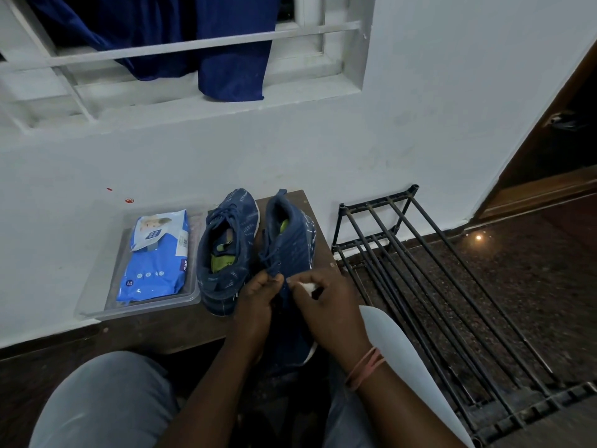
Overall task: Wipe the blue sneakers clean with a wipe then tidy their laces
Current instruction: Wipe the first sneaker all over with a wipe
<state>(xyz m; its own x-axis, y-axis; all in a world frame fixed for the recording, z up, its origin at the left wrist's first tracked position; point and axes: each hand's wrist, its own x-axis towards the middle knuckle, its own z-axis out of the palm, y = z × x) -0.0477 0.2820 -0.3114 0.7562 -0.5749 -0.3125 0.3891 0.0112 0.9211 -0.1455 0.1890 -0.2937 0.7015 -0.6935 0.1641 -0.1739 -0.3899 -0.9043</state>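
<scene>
Grey-trousered knees (pixel 106 399) at the bottom of the frame, both forearms reaching up between them toward the centre. Left hand (pixel 256 300) knuckles-up at lower centre, fingers (pixel 274 279) curled, tips pinching the dark lace (pixel 269 257) at the tongue of the right-hand sneaker (pixel 290 250). Right hand (pixel 326 305) just beside it, wrist angled in from the lower right and ringed by an orange band (pixel 366 367), fingers curled round a small white wipe (pixel 308 286), pressed against the same shoe's upper. That sneaker toe-near, heel-far, partly hidden under both hands, white sole edge showing by the right wrist. Second blue sneaker (pixel 226 250) just to its left, resting on the brown bench (pixel 181 324), toe pointing away, laces loose, green insole visible inside. Further left on the bench, a clear plastic tray (pixel 97 310) holding a blue pack of wipes (pixel 158 257). At right of the frame, a black metal rack (pixel 436 286) lying on the dark floor. Beyond, a white wall, and at upper left a barred window (pixel 181 50) with dark blue cloth (pixel 232 59) draped over the bars. Wooden door frame (pixel 549 176) at the far right edge.
</scene>
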